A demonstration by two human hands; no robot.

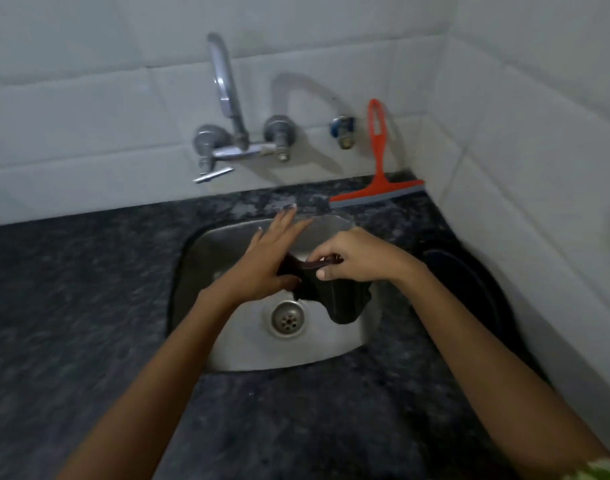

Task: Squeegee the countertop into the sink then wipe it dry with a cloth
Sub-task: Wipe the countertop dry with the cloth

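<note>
A dark cloth (341, 299) hangs over the steel sink (206, 258), above and right of the drain (287, 318). My right hand (359, 256) pinches the cloth's upper edge between thumb and curled fingers. My left hand (265, 256) has its fingers stretched out straight toward the wall, while its thumb presses the cloth's left end against the palm. The orange squeegee (378, 164) leans against the back wall tiles, its grey blade resting on the dark speckled countertop (89, 289) behind the sink.
A chrome mixer tap (234, 133) with a tall spout is fixed to the tiled wall above the sink. A small blue valve (343, 131) sits left of the squeegee handle. A dark round lid-like object (470, 275) lies on the counter right of the sink.
</note>
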